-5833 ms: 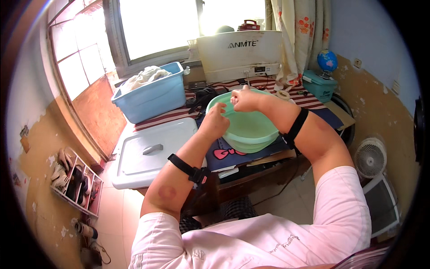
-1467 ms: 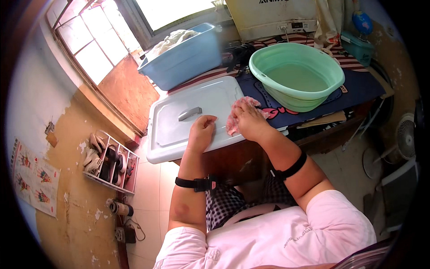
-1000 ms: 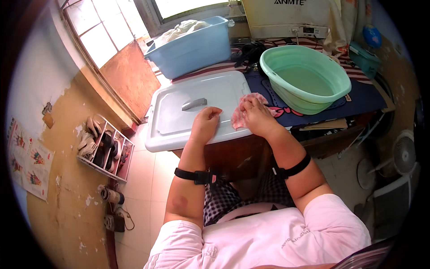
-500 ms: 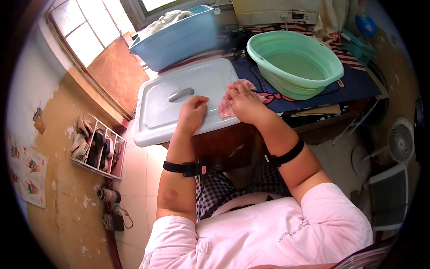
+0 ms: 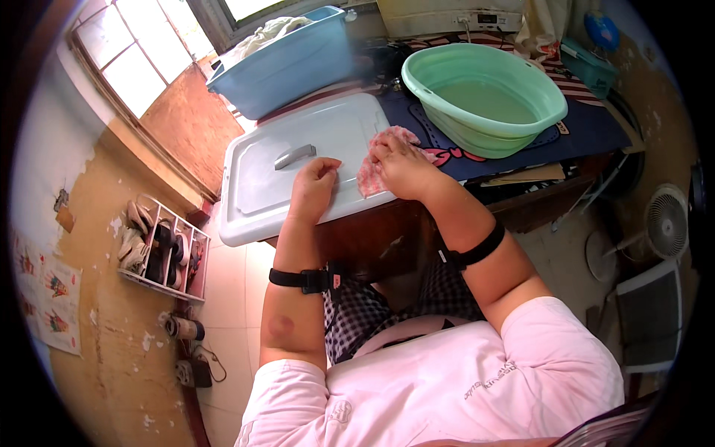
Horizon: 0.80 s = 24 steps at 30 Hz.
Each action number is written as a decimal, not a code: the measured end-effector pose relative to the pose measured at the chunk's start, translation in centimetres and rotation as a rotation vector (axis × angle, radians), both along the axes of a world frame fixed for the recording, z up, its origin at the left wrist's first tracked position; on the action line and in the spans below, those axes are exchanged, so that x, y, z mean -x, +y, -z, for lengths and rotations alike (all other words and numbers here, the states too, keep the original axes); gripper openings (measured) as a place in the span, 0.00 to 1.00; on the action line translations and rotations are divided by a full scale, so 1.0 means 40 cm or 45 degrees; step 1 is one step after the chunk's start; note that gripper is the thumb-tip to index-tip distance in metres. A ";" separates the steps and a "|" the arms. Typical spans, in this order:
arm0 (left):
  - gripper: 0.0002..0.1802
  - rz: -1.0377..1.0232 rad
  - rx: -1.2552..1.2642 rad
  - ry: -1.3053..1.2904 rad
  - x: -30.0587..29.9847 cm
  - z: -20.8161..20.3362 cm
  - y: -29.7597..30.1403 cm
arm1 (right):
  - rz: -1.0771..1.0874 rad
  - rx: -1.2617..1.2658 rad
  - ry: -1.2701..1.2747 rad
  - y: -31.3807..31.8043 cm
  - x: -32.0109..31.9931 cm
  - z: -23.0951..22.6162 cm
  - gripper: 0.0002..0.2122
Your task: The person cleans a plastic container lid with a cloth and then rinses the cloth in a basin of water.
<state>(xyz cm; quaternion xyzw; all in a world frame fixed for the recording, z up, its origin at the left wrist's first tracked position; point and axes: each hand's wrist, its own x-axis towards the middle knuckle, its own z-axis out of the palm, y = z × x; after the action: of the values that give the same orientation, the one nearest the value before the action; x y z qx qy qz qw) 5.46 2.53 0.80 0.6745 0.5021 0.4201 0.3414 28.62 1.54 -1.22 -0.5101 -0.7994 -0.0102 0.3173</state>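
Note:
A pale grey plastic box lid [image 5: 253,175] with a darker grey handle [image 5: 295,156] lies flat at the table's near left. My right hand [image 5: 408,170] presses a pink-and-white checked cloth [image 5: 370,181] onto the lid's right edge, its fingers bent over the cloth. Some of the cloth is hidden beneath my palm. Just below the handle, my left hand [image 5: 313,186] rests on the lid with its fingers loosely curled in and nothing seen in them. To the right of the cloth stands a green basin [image 5: 477,130] with cloudy water in it.
Behind the lid is a blue tub [image 5: 290,71] with whitish cloth in it. A dark blue mat [image 5: 439,123] lies under the basin. A shoe rack [image 5: 167,249] stands on the floor at left; a white fan [image 5: 665,223] and a chair [image 5: 648,320] are at right.
My right hand and the cloth have shifted very slightly at the lid's right edge. My left hand stays in its place on the lid. The whole view has tilted a little.

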 end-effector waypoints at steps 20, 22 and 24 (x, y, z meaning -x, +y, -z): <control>0.11 -0.014 0.011 -0.031 0.013 0.007 0.004 | 0.002 -0.180 0.026 -0.046 0.012 0.021 0.09; 0.11 -0.024 -0.001 -0.016 0.024 0.010 0.002 | -0.043 -0.195 0.030 -0.056 0.016 0.017 0.09; 0.11 -0.016 0.009 -0.036 0.017 0.009 0.005 | -0.050 -0.210 0.054 -0.045 0.006 0.028 0.09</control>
<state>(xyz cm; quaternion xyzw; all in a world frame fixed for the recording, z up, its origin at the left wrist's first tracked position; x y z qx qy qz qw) 4.76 2.74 0.44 0.6642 0.5027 0.4299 0.3482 28.37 -0.27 -2.32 -0.4665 -0.7988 -0.0592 0.3752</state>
